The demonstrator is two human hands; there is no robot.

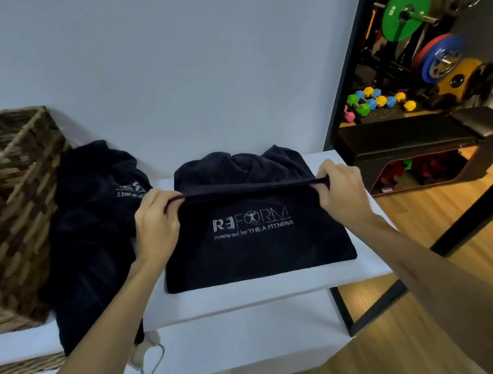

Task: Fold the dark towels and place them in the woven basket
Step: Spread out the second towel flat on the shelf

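A dark towel [256, 248] with a white printed logo lies on the white table [253, 295], its far part bunched up behind a raised fold. My left hand [155, 220] pinches the left end of that fold and my right hand [341, 191] pinches the right end, stretching the edge taut between them just above the table. A second dark towel [89, 239] lies crumpled to the left, draped over the table's front edge. The woven basket [5, 199] stands at the far left, touching the crumpled towel.
A white wall rises behind the table. A pale mask with a loop strap [148, 356] hangs below the crumpled towel. To the right, over wooden floor, stand a black bench [430, 143], coloured dumbbells [378, 102] and weight plates [404, 10].
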